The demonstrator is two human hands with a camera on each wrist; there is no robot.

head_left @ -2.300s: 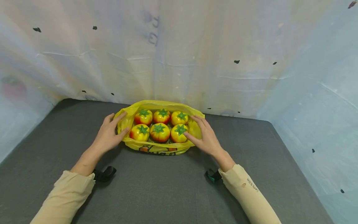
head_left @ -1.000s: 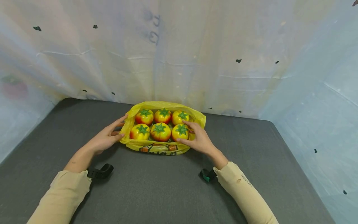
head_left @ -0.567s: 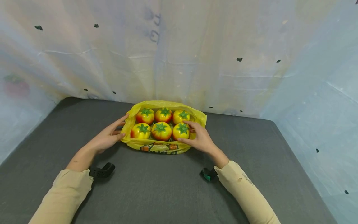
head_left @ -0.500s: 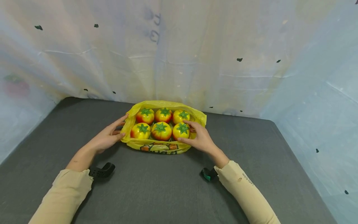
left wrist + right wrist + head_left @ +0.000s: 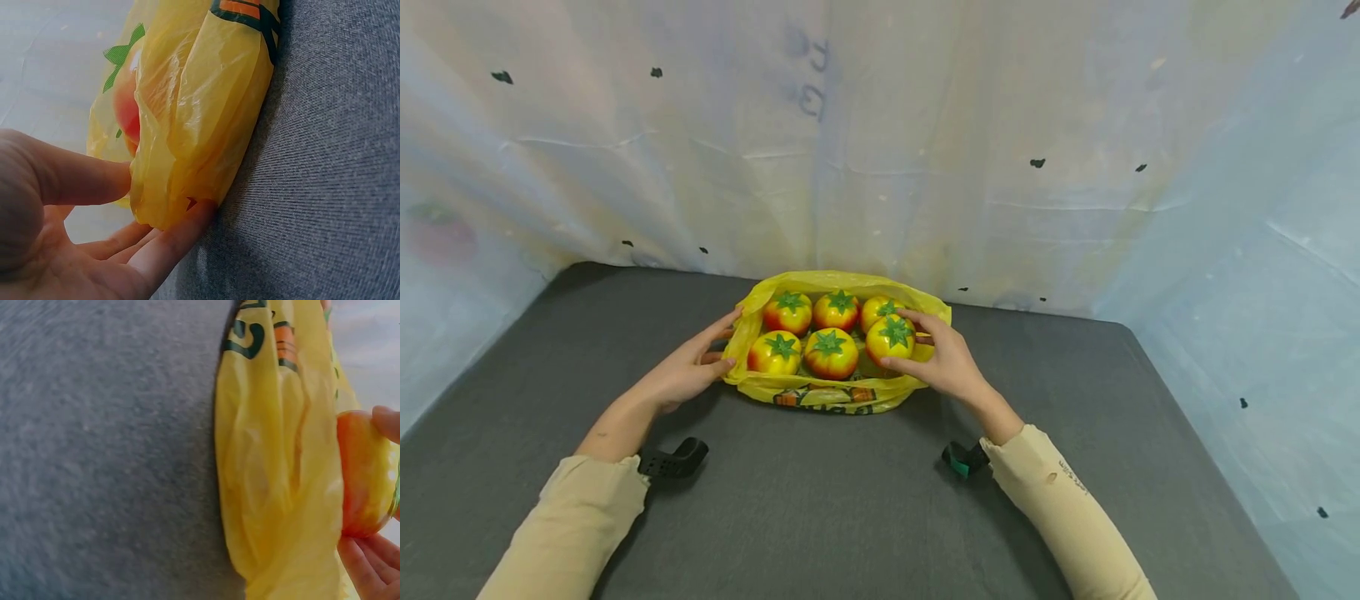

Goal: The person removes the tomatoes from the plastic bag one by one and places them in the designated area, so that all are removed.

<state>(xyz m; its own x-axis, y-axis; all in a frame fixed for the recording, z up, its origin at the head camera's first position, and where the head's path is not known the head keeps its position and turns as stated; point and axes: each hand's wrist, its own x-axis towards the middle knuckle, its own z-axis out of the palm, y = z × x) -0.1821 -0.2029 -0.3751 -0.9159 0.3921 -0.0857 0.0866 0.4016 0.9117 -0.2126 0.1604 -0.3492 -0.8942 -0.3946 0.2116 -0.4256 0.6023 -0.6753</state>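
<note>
A yellow plastic bag (image 5: 752,385) with dark and orange print lies with its mouth spread wide. Inside sit several red-and-yellow tomatoes (image 5: 831,354) with green star-shaped tops, arranged in two rows. My right hand (image 5: 953,362) grips the front right tomato (image 5: 895,335) between thumb and fingers; it is lifted a little and overlaps the one behind it. In the right wrist view, this tomato (image 5: 364,478) shows beside the rim of the bag (image 5: 281,469). My left hand (image 5: 679,373) holds the bag's left end, thumb at the rim and fingers against the outer side in the left wrist view.
The bag rests on a dark grey table (image 5: 820,508), near its back edge. A pale plastic sheet (image 5: 910,150) hangs behind and on both sides. Black straps (image 5: 676,458) are on both wrists.
My left hand has shifted from inside the bag's rim to its outer left end. My right hand has closed on the front right tomato and raised it slightly, up and to the right.
</note>
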